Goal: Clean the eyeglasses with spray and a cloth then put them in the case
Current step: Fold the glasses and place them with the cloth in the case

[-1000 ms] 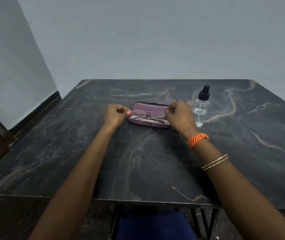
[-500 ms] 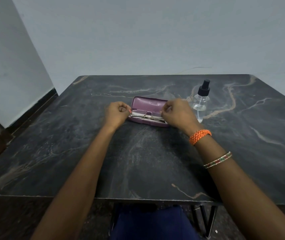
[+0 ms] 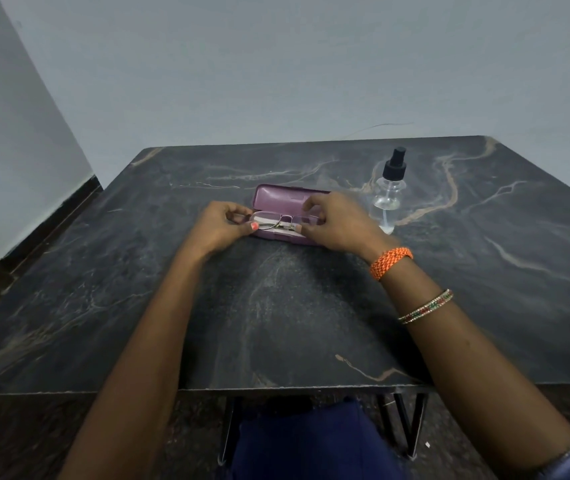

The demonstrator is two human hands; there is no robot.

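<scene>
An open purple eyeglass case lies in the middle of the dark marble table, its lid tilted back. Thin metal-framed eyeglasses sit in the case over a pale cloth. My left hand pinches the left end of the frame. My right hand pinches the right end and hides that side of the case. A clear spray bottle with a black nozzle stands upright just right of my right hand.
A grey wall rises behind the table's far edge. The table's front edge runs close to my body, with black metal legs and blue clothing below it. A dark skirting board runs along the left.
Both hands have stayed at the ends of the glasses while the frame settled lower into the case. The view has tilted slightly.
</scene>
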